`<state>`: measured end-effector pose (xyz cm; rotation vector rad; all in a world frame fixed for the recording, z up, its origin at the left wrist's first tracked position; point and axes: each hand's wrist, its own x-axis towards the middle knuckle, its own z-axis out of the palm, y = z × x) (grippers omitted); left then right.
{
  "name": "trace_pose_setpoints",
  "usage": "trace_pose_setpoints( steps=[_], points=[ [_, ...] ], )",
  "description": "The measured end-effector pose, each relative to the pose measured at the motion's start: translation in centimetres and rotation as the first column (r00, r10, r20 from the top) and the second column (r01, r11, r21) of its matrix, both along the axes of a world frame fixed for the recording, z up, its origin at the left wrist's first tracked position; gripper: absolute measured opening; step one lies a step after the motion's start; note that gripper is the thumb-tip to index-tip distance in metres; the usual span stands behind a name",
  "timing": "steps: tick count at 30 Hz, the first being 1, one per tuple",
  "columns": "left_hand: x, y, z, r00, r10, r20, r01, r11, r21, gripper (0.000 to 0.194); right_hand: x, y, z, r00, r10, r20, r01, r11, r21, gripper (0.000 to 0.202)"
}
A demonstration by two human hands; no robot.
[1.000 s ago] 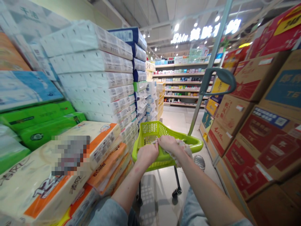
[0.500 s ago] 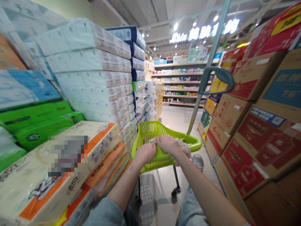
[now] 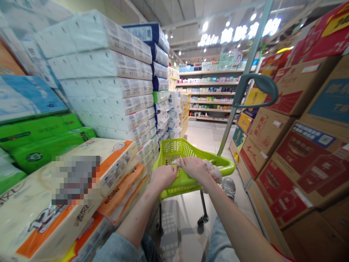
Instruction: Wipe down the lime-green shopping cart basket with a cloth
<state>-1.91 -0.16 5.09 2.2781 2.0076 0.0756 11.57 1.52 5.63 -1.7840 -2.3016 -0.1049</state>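
Observation:
A bright green trolley basket (image 3: 172, 145) on thin dark legs with wheels stands right in front of me. My left hand (image 3: 164, 176) is closed over the near left part of its rim, its fingertips partly hidden. My right hand (image 3: 195, 168) is closed on a crumpled whitish cloth or thin bag (image 3: 215, 172), pressed against the near rim. Part of that bundle sticks out past the right wrist, and a bit shows between the two hands.
Stacked white tissue packs (image 3: 131, 88) and a cream-orange pack (image 3: 109, 185) crowd the left side. On the right rise piled cardboard cartons (image 3: 272, 131). A metal pole with a grey handle (image 3: 240, 91) slants up beyond the basket. Shelves (image 3: 208, 91) stand ahead across the tiled floor.
My left hand has slid slightly left along the rim, widening the gap to my right hand. The right hand keeps its place on the bundle. The view has shifted a little.

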Motion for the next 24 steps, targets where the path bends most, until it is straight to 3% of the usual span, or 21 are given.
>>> trace_pose_setpoints(
  steps=[12, 18, 24],
  points=[
    [-0.4, 0.0, 0.0, 1.000, 0.002, 0.020, -0.002, 1.000, 0.013, 0.061, -0.5, -2.4, -1.1, 0.996, 0.016, -0.088, 0.000, 0.984, 0.179, 0.050],
    [-0.1, -0.1, 0.0, 1.000, 0.008, 0.013, -0.008, 1.000, 0.017, 0.065, -0.5, -1.4, -0.9, 0.999, -0.014, -0.053, 0.019, 0.995, 0.093, 0.046],
    [0.3, -0.2, -0.3, 1.000, 0.003, 0.018, -0.004, 0.999, 0.044, 0.066, -0.3, 0.0, -0.6, 0.997, 0.069, 0.028, -0.069, 0.997, 0.031, 0.044]
  ],
)
